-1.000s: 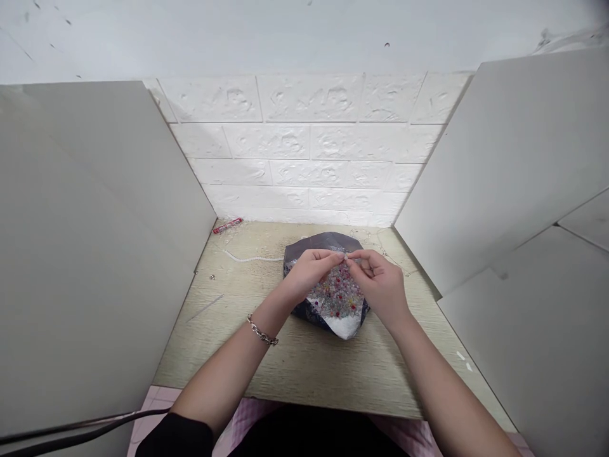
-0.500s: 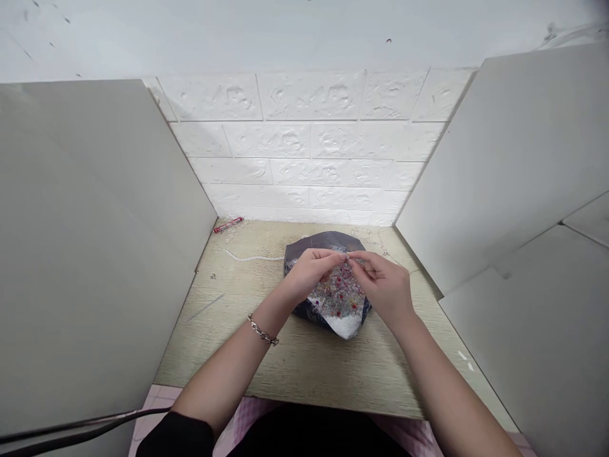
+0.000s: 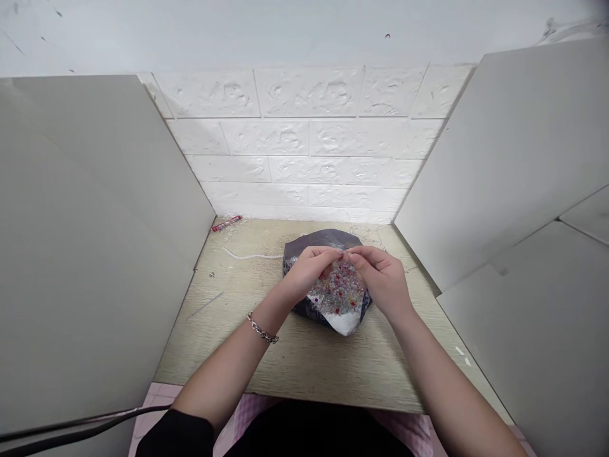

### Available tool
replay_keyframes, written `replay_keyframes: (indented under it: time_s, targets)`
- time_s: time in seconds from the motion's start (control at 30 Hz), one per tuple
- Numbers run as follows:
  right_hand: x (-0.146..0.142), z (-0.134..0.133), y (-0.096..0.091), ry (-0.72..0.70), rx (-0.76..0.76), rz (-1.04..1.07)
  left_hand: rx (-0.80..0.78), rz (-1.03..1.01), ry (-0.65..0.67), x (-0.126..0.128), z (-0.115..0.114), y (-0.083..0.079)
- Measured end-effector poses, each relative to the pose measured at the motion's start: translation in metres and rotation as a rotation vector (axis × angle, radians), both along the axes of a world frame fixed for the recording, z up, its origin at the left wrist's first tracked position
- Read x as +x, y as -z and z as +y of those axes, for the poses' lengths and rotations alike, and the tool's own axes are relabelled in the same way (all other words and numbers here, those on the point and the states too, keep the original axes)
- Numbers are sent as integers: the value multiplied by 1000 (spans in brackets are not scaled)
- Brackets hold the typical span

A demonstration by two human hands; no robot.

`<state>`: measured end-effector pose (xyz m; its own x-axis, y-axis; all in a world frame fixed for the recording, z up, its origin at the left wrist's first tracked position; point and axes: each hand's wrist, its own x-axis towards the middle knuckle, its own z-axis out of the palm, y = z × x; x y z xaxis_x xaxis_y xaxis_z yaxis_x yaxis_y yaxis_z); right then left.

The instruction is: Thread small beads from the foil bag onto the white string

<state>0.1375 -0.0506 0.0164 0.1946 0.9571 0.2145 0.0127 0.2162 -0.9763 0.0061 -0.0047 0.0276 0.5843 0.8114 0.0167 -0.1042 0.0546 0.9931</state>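
Observation:
Over an open dark bag (image 3: pixel 304 312) of small mixed beads (image 3: pixel 340 293), my two hands meet at the fingertips. My left hand (image 3: pixel 314 271) is closed in a pinch, thumb against forefinger. My right hand (image 3: pixel 380 274) is also pinched, its tips touching or nearly touching those of the left. Whatever lies between the fingers is too small to make out. The beads are mostly clear and pink, with a few red and yellow ones. A white beaded strand (image 3: pixel 252 256) runs along the table from the left up to the bag, where its end is hidden.
On the table (image 3: pixel 266 368) lie a thin metal needle-like rod (image 3: pixel 204 305), a small shiny piece (image 3: pixel 212 275) and a red wrapper (image 3: pixel 227 223). Fine thread loops (image 3: pixel 379 238) sit behind the bag at right. Grey panels (image 3: pixel 95 241) and a white brick-pattern wall (image 3: pixel 309 139) enclose the table.
The right thumb has moved up toward the forefinger tip, and the right hand has shifted slightly left. My left hand stays almost where it was.

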Motion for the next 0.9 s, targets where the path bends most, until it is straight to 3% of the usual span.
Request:
replay_keyframes:
  time_s: [0.13,0.3,0.57,0.73,0.9]
  targets:
    - [0,3,-3,-149,-96,356,-109,-149,-28,1,-1,-4]
    - [1,5,-5,-188,-153,532,-163,-291,-89,2,-2,-6]
    - [1,5,-3,-223,-180,579,53,-198,-30,8,-2,0]
    - [3,6,-4,-254,-225,648,125,-154,-89,9,-1,3]
    - [5,5,-3,-322,-248,693,294,-72,-177,7,-4,4]
